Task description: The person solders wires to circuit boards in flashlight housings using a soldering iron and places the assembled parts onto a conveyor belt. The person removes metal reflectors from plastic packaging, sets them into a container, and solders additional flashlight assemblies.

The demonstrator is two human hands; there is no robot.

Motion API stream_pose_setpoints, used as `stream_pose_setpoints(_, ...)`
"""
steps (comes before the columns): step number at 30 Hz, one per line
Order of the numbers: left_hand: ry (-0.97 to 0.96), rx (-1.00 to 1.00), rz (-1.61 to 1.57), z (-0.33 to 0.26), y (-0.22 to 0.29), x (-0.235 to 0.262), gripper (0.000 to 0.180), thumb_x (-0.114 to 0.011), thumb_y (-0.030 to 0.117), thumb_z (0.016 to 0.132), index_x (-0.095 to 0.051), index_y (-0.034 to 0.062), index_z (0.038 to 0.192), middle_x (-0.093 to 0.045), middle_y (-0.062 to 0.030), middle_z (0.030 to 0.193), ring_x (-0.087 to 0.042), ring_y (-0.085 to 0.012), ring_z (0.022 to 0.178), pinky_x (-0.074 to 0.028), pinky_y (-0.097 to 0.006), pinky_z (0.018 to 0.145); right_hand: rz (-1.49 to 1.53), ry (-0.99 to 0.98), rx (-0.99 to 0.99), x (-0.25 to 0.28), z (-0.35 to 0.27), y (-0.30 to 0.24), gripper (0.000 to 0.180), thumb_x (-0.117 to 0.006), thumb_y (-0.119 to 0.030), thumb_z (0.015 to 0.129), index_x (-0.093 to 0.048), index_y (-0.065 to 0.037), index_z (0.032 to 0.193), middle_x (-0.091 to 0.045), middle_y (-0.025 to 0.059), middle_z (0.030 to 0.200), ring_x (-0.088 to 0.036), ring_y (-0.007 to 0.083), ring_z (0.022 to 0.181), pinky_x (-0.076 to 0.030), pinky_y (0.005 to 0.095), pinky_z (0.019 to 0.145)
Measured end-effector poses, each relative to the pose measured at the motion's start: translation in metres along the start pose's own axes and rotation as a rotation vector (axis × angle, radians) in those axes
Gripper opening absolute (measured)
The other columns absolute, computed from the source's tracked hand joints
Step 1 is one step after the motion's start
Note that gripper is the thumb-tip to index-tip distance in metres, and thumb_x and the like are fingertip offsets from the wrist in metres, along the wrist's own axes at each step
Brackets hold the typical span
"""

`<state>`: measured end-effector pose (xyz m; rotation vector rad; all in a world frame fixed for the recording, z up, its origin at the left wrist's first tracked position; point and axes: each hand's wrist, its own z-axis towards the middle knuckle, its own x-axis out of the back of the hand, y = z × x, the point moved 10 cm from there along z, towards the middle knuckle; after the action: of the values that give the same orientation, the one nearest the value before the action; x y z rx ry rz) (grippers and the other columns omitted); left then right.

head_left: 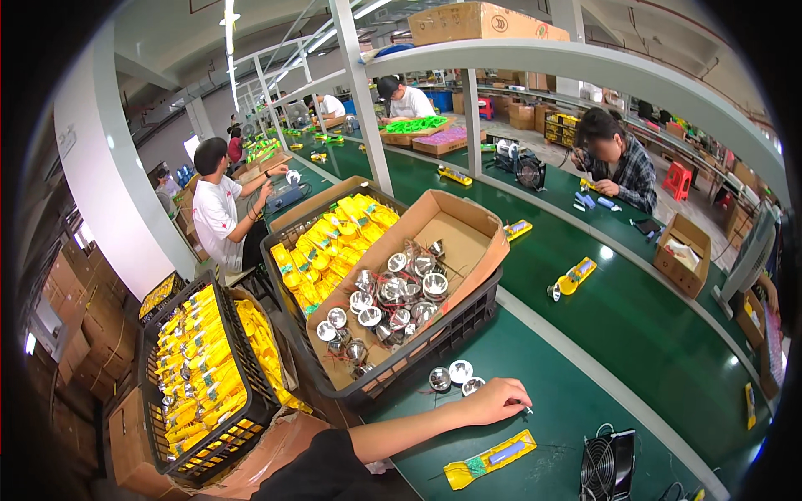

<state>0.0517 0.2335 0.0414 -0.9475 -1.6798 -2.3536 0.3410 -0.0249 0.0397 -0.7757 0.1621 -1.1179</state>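
Observation:
My left hand (499, 399) rests on the green bench (568, 401), its forearm in a black sleeve coming in from the lower left. The fingers are curled, and a small pale part (527, 408) shows at the fingertips. Just left of the hand lie three round silver reflectors (458, 376). Nearer to me lies a yellow housing half (489, 459) with a green board in it. My right hand is out of sight.
A black crate (434, 346) holds a cardboard box (468, 230) of silver reflectors and yellow parts (330, 246). Another crate of yellow parts (196, 376) stands at the left. A black fan (607, 464) sits at the lower right. The green conveyor belt (635, 326) carries a yellow torch (572, 280). Other people work farther along the line.

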Motion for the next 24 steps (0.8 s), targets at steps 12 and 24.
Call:
stream_pose_setpoints(12,0.054,0.194,0.046,-0.022,-0.023,-0.01,0.013,-0.061,0.012,0.078,-0.064,0.0019,0.085,-0.063,-0.0114,0.077,-0.059,-0.0183,0.064,-0.045,-0.027,0.059,-0.238,-0.2,0.197,-0.022,0.004,-0.031,0.034,-0.05,-0.007,0.085,-0.035,-0.005,0.115,-0.046,0.0169,0.085,-0.048,0.0263,0.067,-0.036,0.038,0.053)
stream_pose_setpoints(24,-0.206,0.37,0.007,0.005,0.012,-0.04,0.012,-0.065,0.008,0.072,-0.065,-0.0013,0.08,-0.065,-0.0093,0.074,-0.063,-0.0133,0.068,-0.049,-0.023,0.065,0.252,0.145,-0.471,0.002,0.004,-0.013,0.049,-0.057,-0.047,0.079,-0.033,-0.005,0.08,-0.043,0.004,0.052,-0.04,0.0086,0.043,-0.032,0.02,0.044)
